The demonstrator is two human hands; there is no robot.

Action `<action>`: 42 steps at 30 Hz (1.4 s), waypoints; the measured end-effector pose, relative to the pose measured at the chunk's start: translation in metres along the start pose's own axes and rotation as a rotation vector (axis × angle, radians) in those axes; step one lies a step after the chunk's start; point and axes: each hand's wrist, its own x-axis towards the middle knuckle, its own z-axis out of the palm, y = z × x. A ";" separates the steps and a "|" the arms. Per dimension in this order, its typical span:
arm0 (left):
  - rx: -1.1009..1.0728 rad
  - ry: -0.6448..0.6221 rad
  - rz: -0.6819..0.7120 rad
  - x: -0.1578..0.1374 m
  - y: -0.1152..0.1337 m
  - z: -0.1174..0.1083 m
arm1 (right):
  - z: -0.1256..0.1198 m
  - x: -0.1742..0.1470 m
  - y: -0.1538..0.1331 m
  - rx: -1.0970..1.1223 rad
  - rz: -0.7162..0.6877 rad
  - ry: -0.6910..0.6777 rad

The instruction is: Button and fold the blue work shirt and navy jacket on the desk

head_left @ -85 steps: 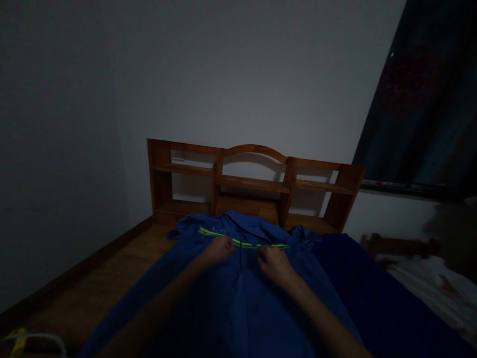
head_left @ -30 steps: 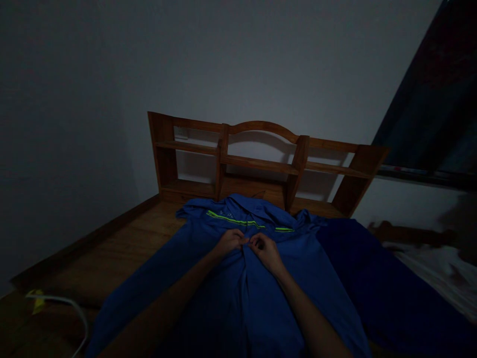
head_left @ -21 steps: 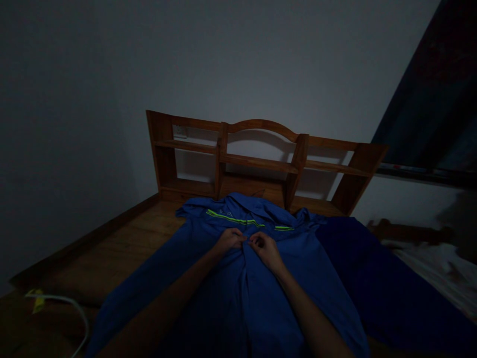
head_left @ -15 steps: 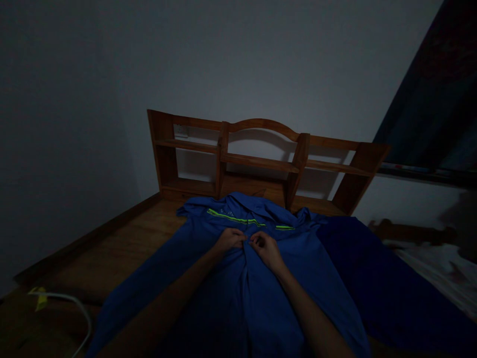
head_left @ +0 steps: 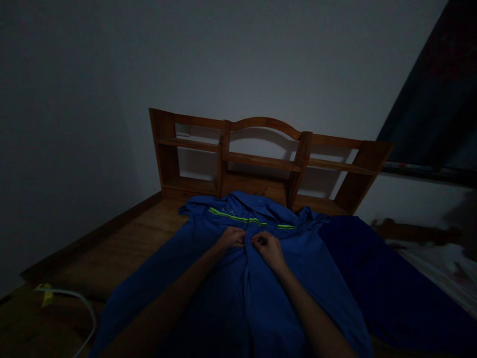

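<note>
A blue short-sleeved shirt (head_left: 276,293) with bright yellow-green stripes across the chest lies spread on a wooden desk top, its collar towards the back. My left hand (head_left: 233,237) is closed on the left front edge of the shirt, close to the middle opening. Just to its right, my right hand (head_left: 266,244) pinches the other front edge with thumb and forefinger. The two hands are a small gap apart, below the stripes. Any button between the fingers is too dark and small to make out.
A wooden shelf unit (head_left: 261,160) stands at the back against the wall. Darker blue cloth (head_left: 387,283) lies right of the shirt. On the left are the bare desk top (head_left: 137,248) and a white cable (head_left: 87,303) with a yellow tag. A dark curtain (head_left: 439,109) hangs at right.
The left fingers have curled in more tightly at the shirt's front edge. My right hand keeps its pinch almost unmoved. The whole view has shifted slightly.
</note>
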 end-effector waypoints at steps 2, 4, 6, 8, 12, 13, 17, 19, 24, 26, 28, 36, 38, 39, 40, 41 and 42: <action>0.010 -0.054 0.019 0.001 0.000 0.000 | 0.000 0.000 -0.001 -0.003 -0.035 -0.012; 0.030 -0.099 0.053 0.002 -0.002 -0.001 | 0.001 -0.001 -0.001 -0.020 -0.053 -0.006; 0.072 -0.129 0.089 0.006 -0.006 -0.002 | 0.002 -0.002 0.000 -0.038 -0.050 0.013; 0.132 -0.144 0.126 0.010 -0.010 -0.004 | 0.004 -0.002 0.001 -0.044 -0.039 0.027; 0.255 -0.148 0.253 0.012 -0.014 -0.005 | 0.002 -0.002 0.002 -0.061 -0.022 0.096; 0.281 -0.149 0.294 0.011 -0.014 -0.005 | 0.001 -0.002 0.001 -0.070 -0.023 0.110; 0.373 -0.131 0.411 0.007 -0.014 -0.003 | -0.002 -0.002 -0.004 -0.089 -0.056 0.093; 0.405 -0.106 0.439 0.006 -0.015 -0.003 | -0.002 -0.003 -0.007 -0.096 -0.074 0.077; 0.437 -0.051 0.455 0.008 -0.020 -0.003 | -0.002 -0.006 -0.011 -0.090 -0.089 0.085; 0.428 -0.058 0.440 0.007 -0.020 -0.003 | -0.002 -0.006 -0.011 -0.068 -0.083 0.096; 0.410 -0.079 0.430 0.006 -0.019 -0.004 | -0.002 -0.004 -0.009 -0.018 -0.058 0.100; 0.254 -0.138 0.419 -0.002 -0.008 0.000 | 0.003 0.008 0.015 0.295 0.198 -0.039; 0.221 -0.142 0.406 -0.002 -0.008 0.001 | 0.003 0.008 0.018 0.314 0.203 -0.054; 0.208 -0.141 0.398 -0.002 -0.008 0.000 | 0.004 0.007 0.019 0.321 0.200 -0.058; 0.197 -0.138 0.391 -0.001 -0.009 0.000 | 0.004 0.007 0.019 0.325 0.198 -0.059; 0.187 -0.132 0.382 0.000 -0.010 -0.001 | 0.005 0.007 0.019 0.325 0.198 -0.055; 0.178 -0.125 0.371 0.001 -0.011 -0.002 | 0.005 0.006 0.019 0.321 0.202 -0.051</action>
